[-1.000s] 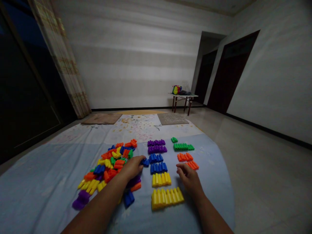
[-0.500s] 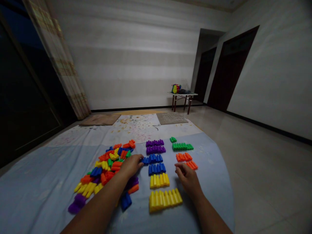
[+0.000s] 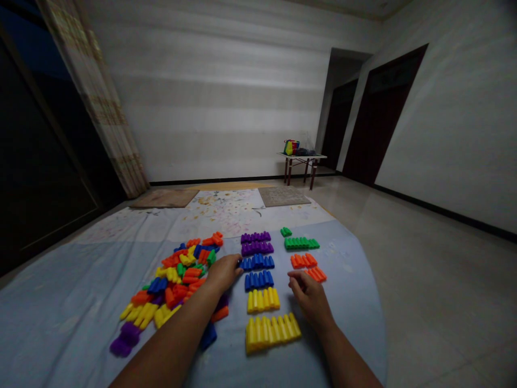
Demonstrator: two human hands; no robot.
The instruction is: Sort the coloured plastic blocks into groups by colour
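My left hand (image 3: 226, 274) has its fingertips closed at the left end of the upper blue row (image 3: 257, 262). Fingers curled, my right hand (image 3: 309, 293) hovers between the yellow rows and the orange pieces (image 3: 304, 261); nothing shows in it. A second blue row (image 3: 259, 280) and two yellow rows (image 3: 263, 300) lie nearer, with purple rows (image 3: 257, 248) farther off. Green pieces (image 3: 301, 243) sit beyond the orange ones. To the left, partly behind my left arm, spreads a mixed pile of coloured pieces (image 3: 172, 274).
A blue cloth (image 3: 343, 323) covers the rounded table. Two flat boards, a brown one (image 3: 165, 198) and a grey one (image 3: 284, 196), lie at its far edge. A small table (image 3: 302, 156) with bags stands by the wall.
My left hand has moved slightly right, bringing the blue pieces at its fingertips against the upper blue row. My right hand has stayed nearly still.
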